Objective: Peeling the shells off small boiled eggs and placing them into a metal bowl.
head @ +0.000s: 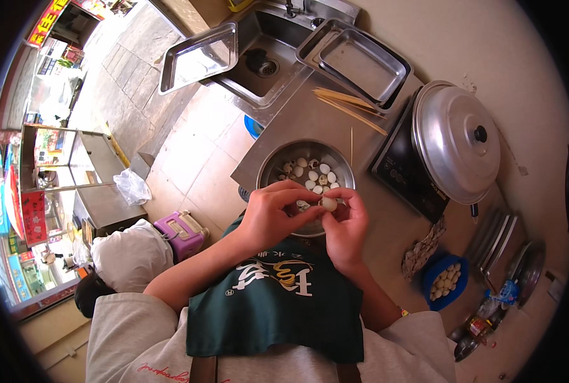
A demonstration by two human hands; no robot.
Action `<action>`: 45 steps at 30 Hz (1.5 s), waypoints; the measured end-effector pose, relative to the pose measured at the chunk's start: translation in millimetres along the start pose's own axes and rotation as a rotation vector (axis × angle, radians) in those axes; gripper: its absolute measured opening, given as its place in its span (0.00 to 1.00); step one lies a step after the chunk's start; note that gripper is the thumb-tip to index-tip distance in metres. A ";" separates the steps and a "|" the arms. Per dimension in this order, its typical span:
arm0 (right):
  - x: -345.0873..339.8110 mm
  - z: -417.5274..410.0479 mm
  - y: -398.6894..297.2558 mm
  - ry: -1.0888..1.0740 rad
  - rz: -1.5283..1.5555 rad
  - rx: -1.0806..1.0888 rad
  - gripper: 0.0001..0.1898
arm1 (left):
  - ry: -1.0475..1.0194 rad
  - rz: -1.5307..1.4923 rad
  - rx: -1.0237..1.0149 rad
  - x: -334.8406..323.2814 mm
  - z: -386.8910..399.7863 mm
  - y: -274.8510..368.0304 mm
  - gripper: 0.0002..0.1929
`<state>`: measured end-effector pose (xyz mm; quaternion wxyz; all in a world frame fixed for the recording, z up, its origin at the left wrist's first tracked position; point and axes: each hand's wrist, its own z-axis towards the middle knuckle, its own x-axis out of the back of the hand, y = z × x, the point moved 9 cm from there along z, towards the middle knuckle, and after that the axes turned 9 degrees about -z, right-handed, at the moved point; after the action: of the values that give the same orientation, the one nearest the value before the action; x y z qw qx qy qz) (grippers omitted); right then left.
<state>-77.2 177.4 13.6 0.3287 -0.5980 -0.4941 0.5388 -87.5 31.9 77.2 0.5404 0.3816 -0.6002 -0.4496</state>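
Both hands meet over the near side of a steel bowl [268, 162]. Between their fingertips is a small, pale quail egg [329, 204], smooth where it shows. My left hand [276, 210] pinches it from the left with thumb and fingers. On the other side, my right hand [346, 227] grips it with thumb and index finger. Inside the bowl lie several quail eggs, some white like a peeled egg [324, 168] and some still in speckled shell [313, 163]. Bits of shell [302, 205] show below the fingers. My hands hide the bowl's near part.
Beyond the bowl lie bamboo skewers [346, 103], nested steel trays [366, 62] and a sink [284, 81] with another tray [201, 57] across its edge. At right, a lidded pot [456, 139] sits on an induction cooker [399, 163]; nearer is a blue container [428, 275] of round pale items.
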 end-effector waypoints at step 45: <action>0.4 -6.1 -13.1 0.051 -0.269 0.149 0.18 | 0.093 -0.024 0.039 2.2 -6.3 -2.5 0.04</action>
<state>-74.4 182.5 26.9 0.4537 -0.5139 -0.5199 0.5097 -81.6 28.2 75.6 0.5550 0.4195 -0.5784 -0.4260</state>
